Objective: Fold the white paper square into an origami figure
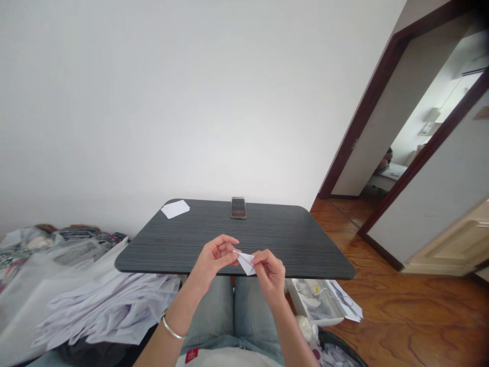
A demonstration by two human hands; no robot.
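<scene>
While the left hand (212, 259) pinches folded paper (246, 263), the right hand (272, 271) pinches it too.

Soft light brightens the wall (198, 102); the doorframe (362, 117) seems lens-warped.

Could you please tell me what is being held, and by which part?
Folded paper: the left hand pinches its left tip, the right hand its right side.
</scene>
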